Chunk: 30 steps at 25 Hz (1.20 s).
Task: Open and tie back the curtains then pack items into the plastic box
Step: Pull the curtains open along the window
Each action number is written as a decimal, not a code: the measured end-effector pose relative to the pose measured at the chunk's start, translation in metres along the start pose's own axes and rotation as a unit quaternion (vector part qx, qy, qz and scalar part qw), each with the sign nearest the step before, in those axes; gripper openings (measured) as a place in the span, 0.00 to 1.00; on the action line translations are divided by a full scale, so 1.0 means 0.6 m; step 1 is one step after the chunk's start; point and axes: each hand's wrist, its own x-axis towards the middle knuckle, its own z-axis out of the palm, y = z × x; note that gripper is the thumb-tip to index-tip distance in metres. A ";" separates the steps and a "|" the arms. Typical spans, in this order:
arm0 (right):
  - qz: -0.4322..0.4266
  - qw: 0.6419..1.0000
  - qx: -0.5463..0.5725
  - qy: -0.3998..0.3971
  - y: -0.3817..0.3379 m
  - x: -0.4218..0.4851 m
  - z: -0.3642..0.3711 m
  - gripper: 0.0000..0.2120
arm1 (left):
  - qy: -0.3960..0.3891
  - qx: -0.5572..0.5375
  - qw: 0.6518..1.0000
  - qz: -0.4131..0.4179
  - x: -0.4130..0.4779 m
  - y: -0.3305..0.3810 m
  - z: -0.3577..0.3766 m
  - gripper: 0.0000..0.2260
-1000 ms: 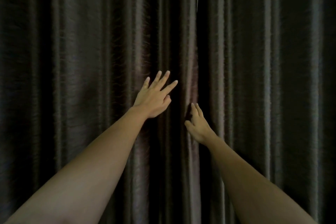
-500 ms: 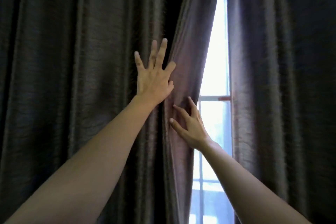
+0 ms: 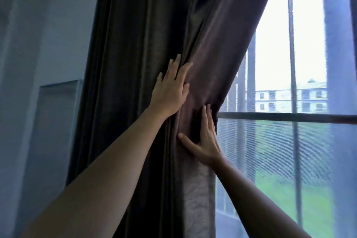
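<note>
Brown curtain (image 3: pixel 135 44) bunched w/ folds.

Dark brown curtain (image 3: pixel 146 44) bunched into vertical folds at the window's left side, lower edge hanging straight, upper part slanting up to the right.

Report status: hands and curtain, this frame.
Left grip open, flat on dark brown fabric curtain. Right grip open, pressing its edge. Curtain bunched left, glass window showing, not yet tied. Nothing in the way.
</note>
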 end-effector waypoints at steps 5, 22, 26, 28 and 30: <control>-0.025 0.998 0.052 -0.005 -0.020 0.044 0.102 0.55 | -0.014 0.036 0.999 -0.025 -0.012 -0.090 -0.002 0.25; -0.048 0.981 0.129 -0.136 -0.096 0.230 0.448 0.57 | 0.009 0.035 0.969 -0.245 -0.011 -0.487 0.011 0.44; -0.040 0.974 0.141 -0.171 -0.104 0.268 0.533 0.58 | -0.018 -0.146 0.941 -0.306 -0.028 -0.592 0.033 0.43; -0.033 0.969 0.153 -0.194 -0.106 0.280 0.563 0.53 | -0.057 -0.174 0.926 -0.330 -0.042 -0.632 0.049 0.40; -0.030 0.967 0.170 -0.188 -0.106 0.292 0.587 0.43 | -0.080 -0.168 0.922 -0.340 -0.048 -0.668 0.062 0.32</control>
